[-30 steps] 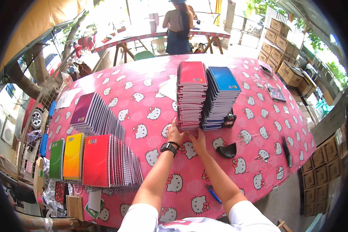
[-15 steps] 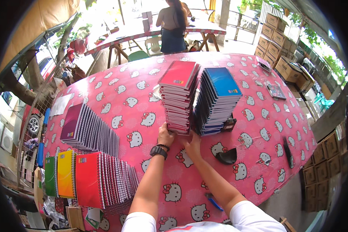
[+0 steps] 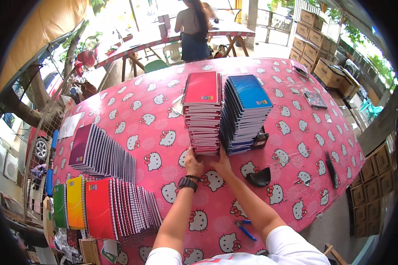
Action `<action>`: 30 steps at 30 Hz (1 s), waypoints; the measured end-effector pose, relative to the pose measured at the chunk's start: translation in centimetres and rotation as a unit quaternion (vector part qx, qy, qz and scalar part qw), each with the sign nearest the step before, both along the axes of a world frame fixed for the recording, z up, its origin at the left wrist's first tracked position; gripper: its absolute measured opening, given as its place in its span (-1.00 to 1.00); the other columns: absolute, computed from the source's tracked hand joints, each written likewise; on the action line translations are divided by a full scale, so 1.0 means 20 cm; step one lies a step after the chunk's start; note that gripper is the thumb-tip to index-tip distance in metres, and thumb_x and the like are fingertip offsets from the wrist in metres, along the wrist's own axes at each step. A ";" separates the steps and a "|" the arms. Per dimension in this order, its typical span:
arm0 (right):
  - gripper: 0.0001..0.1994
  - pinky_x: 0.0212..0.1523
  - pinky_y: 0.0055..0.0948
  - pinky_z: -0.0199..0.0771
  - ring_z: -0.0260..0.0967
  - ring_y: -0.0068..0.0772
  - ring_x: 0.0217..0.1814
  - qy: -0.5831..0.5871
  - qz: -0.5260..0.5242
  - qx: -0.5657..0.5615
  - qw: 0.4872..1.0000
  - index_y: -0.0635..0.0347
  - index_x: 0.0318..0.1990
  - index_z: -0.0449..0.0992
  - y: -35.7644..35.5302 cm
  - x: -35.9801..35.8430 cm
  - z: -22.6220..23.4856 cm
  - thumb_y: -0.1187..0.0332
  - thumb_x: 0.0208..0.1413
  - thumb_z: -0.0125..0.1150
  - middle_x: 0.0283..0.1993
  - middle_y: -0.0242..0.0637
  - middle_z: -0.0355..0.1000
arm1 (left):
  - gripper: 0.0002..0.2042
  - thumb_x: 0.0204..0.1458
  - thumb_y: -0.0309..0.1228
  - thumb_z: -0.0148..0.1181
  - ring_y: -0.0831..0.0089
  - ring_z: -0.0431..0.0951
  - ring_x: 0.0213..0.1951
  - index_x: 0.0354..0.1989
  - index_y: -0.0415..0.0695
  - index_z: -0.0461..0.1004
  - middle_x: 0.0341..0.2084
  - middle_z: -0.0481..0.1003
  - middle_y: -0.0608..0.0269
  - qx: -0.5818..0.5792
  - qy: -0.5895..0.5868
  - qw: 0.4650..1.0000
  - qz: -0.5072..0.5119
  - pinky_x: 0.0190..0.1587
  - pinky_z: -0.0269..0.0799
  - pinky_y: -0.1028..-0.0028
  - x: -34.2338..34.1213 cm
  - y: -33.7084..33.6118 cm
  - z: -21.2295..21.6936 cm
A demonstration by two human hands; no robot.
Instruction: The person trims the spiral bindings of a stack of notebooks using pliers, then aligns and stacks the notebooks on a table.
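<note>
A tall stack of red spiral notebooks [image 3: 202, 119] stands upright on the pink cat-print tablecloth, its layers slightly uneven. My left hand [image 3: 193, 164] grips the stack's base at the near left corner, and my right hand [image 3: 222, 165] holds it at the near right corner. Some fingertips are hidden by the notebooks. Close beside it on the right rises a stack of blue spiral notebooks [image 3: 244, 121], leaning a little. A small black box-like item [image 3: 261, 139] sits against the blue stack's right side.
Purple notebooks [image 3: 102, 154] lean in a row at left, with red [image 3: 99, 207], yellow [image 3: 76, 203] and green notebooks [image 3: 60, 205] nearer. Blue-handled pliers [image 3: 246, 229], a black curved piece [image 3: 258, 178] and a black brush [image 3: 331, 170] lie right. A person [image 3: 192, 31] stands beyond the table.
The red stack has turned between my hands and now stands straighter, its top cover squared toward me. Both hands stay at its base. The view has shifted slightly.
</note>
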State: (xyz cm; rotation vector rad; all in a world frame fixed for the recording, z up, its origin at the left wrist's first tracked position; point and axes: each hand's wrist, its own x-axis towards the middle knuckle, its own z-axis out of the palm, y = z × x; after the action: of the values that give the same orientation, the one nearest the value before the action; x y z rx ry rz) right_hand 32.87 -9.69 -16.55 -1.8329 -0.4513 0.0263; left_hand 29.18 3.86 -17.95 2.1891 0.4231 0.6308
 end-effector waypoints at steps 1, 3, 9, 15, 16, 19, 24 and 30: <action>-0.03 0.22 -0.34 0.15 0.08 -0.08 0.30 0.025 0.012 0.019 0.999 0.24 0.35 -0.20 -0.01 0.00 0.01 0.51 -0.27 0.24 0.28 0.06 0.09 | -0.35 -0.25 -0.48 0.20 -0.01 0.37 0.00 0.13 -0.28 0.18 -0.07 0.37 -0.15 -0.010 0.009 1.000 -0.002 0.04 0.31 0.23 0.00 0.00 -0.01; -0.01 0.23 -0.36 0.14 0.03 -0.17 0.34 0.071 0.043 0.081 0.993 0.20 0.37 -0.22 -0.01 -0.01 0.03 0.57 -0.30 0.22 0.31 -0.04 0.05 | -0.35 -0.24 -0.48 0.21 -0.01 0.37 -0.01 0.14 -0.27 0.17 -0.08 0.37 -0.15 -0.027 0.024 0.999 -0.005 0.04 0.31 0.23 -0.01 0.00 0.00; 0.00 0.17 -0.35 0.23 0.09 -0.25 0.28 0.156 0.057 0.172 0.971 0.15 0.37 -0.24 -0.05 -0.12 0.09 0.61 -0.29 0.19 0.30 -0.12 0.03 | -0.33 -0.28 -0.45 0.26 -0.01 0.36 -0.01 0.12 -0.25 0.19 -0.07 0.37 -0.12 -0.031 0.053 0.997 -0.041 0.05 0.31 0.23 -0.12 -0.04 0.09; -0.10 0.18 -0.37 0.23 0.14 -0.29 0.24 0.159 0.100 0.253 0.949 0.23 0.35 -0.17 -0.11 -0.13 0.03 0.65 -0.24 0.12 0.26 -0.16 0.10 | -0.21 -0.36 -0.48 0.30 0.01 0.31 0.07 0.19 -0.25 0.13 0.04 0.31 -0.10 -0.035 0.024 0.999 -0.025 0.11 0.27 0.24 -0.21 -0.15 0.09; -0.10 0.20 -0.37 0.20 0.11 -0.29 0.26 0.152 0.116 0.297 0.936 0.22 0.35 -0.16 -0.13 -0.07 -0.05 0.66 -0.24 0.10 0.26 -0.16 0.11 | -0.19 -0.36 -0.48 0.31 0.01 0.30 0.08 0.21 -0.25 0.10 0.06 0.29 -0.10 -0.044 0.029 0.998 -0.036 0.13 0.25 0.25 -0.20 -0.18 0.09; -0.19 0.22 -0.36 0.16 0.11 -0.27 0.28 0.147 0.103 0.352 0.919 0.25 0.32 -0.05 -0.10 -0.09 -0.05 0.67 -0.22 0.05 0.24 -0.19 0.15 | -0.14 -0.36 -0.47 0.32 0.03 0.25 0.13 0.25 -0.26 0.04 0.14 0.22 -0.11 -0.046 0.045 0.997 -0.033 0.18 0.20 0.28 -0.20 -0.18 0.09; -0.38 0.15 -0.40 0.21 0.18 -0.35 0.21 0.190 0.015 0.284 0.940 0.30 0.21 0.16 -0.17 -0.19 0.09 0.62 -0.13 0.04 0.15 -0.22 0.26 | -0.15 -0.30 -0.43 0.29 0.08 0.13 0.25 0.26 -0.27 0.02 0.24 0.08 -0.10 -0.063 0.079 0.992 -0.073 0.24 0.12 0.33 -0.22 -0.12 0.14; -0.80 -0.30 -0.61 0.36 0.37 -0.64 -0.33 0.114 -0.031 0.023 0.993 0.32 -0.23 0.50 -0.60 -0.45 0.19 0.39 0.04 0.21 -0.35 -0.39 0.48 | -0.29 -0.24 -0.42 0.26 0.10 0.19 0.22 0.20 -0.23 0.17 0.20 0.17 -0.09 -0.125 0.000 0.984 -0.128 0.24 0.12 0.33 -0.46 -0.11 0.14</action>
State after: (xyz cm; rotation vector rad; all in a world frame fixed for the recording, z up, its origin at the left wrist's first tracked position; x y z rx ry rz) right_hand 23.79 -21.70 -12.81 -1.7720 -0.2313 0.1797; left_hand 19.96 1.60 -15.21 1.9614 0.2029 0.4124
